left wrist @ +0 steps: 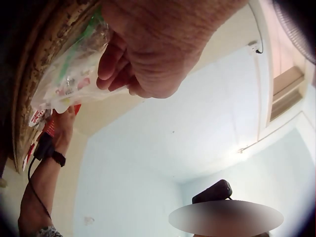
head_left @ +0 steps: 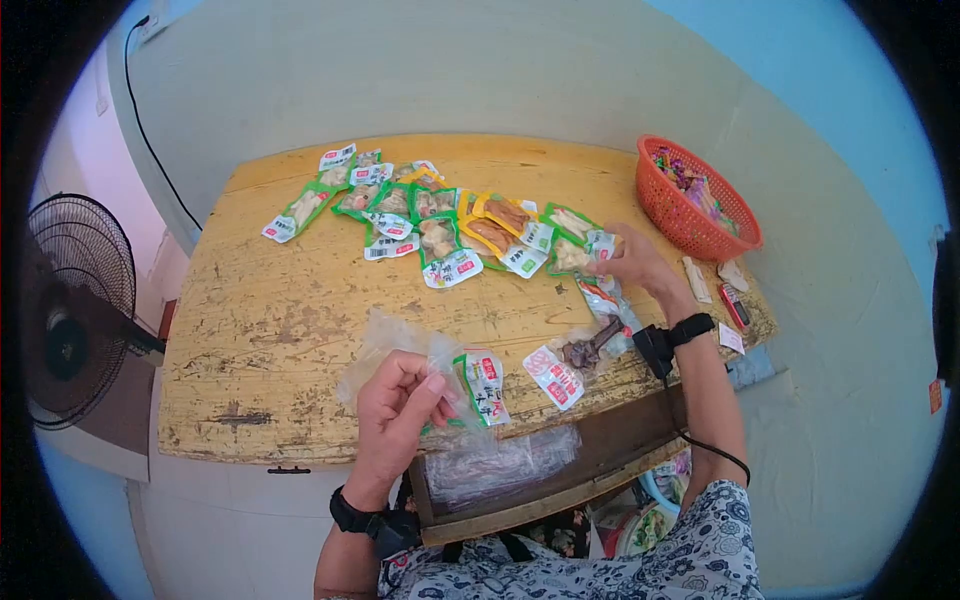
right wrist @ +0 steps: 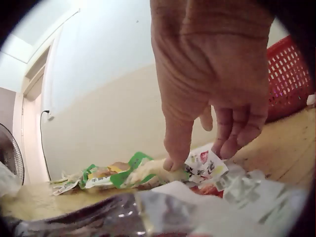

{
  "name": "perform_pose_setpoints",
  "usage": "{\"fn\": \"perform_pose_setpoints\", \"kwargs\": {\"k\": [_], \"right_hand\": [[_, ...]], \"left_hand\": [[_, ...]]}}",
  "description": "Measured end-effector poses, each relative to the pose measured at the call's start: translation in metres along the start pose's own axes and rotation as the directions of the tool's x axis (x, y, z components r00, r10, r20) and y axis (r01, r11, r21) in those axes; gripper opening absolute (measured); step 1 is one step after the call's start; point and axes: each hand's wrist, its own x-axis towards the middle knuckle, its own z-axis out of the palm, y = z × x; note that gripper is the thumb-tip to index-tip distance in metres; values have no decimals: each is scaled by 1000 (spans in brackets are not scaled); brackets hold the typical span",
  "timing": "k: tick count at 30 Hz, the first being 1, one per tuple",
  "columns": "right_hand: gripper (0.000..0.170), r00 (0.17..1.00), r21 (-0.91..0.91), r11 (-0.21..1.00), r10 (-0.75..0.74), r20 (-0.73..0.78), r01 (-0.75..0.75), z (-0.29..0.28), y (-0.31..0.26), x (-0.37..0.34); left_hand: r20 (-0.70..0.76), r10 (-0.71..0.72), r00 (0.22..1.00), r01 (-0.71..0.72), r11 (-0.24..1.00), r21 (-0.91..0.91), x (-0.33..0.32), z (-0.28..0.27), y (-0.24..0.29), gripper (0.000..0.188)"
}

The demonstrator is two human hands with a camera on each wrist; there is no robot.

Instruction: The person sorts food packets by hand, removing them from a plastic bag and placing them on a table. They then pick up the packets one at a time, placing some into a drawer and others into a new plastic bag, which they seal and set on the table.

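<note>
My left hand [head_left: 405,400] grips a clear plastic bag [head_left: 385,338] near the table's front edge. A green-and-white food packet [head_left: 484,388] shows at the bag's right side; in the left wrist view, a green strip shows through the plastic [left wrist: 69,74]. My right hand [head_left: 645,265] reaches to the right end of the packet pile, its thumb and fingers on either side of the white label of a green-edged food packet [head_left: 570,257]. In the right wrist view, the thumb presses this packet [right wrist: 153,170]. Nearer me lies a packet with a dark drumstick-like piece [head_left: 590,348].
More green and yellow packets [head_left: 437,237] lie across the table [head_left: 290,320]. A red basket [head_left: 690,225] of colourful wrappers stands at the back right, with a red-and-black object [head_left: 735,307] before it. Below the edge, an open drawer [head_left: 500,468] holds clear plastic. A fan [head_left: 80,310] stands left.
</note>
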Motion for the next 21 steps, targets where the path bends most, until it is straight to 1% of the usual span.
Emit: {"fn": "perform_pose_setpoints", "kwargs": {"k": [3,6,7,8,10,11,13,16,19,21], "right_hand": [[57,995,-41,998,-57,-83,54,7,16,7],[32,998,45,997,-60,17,59,3,16,8],[23,989,158,978,-144,37,137,4,36,15],[21,979,120,972,-202,-12,202,9,37,11],[17,939,33,943,-325,-113,330,11,21,-1],[16,935,144,929,-318,-157,340,13,12,-8],[14,927,352,865,-283,-247,358,19,-16,-32],[14,908,361,857,-246,-338,367,22,-64,-83],[13,930,405,871,-138,-341,278,34,-91,-140],[13,942,475,837,-135,-306,274,49,-105,-176]], "left_hand": [[-3,10,1000,-10,999,49,-1,0,2,8],[-2,31,1000,-31,999,41,-1,-1,-3,8],[1,43,999,-43,998,45,-1,0,-2,8],[3,56,998,-56,997,50,-1,1,-2,8],[0,69,998,-69,996,58,-2,2,-2,8],[-4,68,998,-68,996,61,-2,3,-3,8],[-11,72,997,-71,995,70,-2,3,-4,8],[-21,77,997,-76,995,63,-2,3,-5,11],[-31,75,997,-74,997,33,0,3,-3,13],[-42,76,996,-74,996,49,2,2,-3,14]]}}
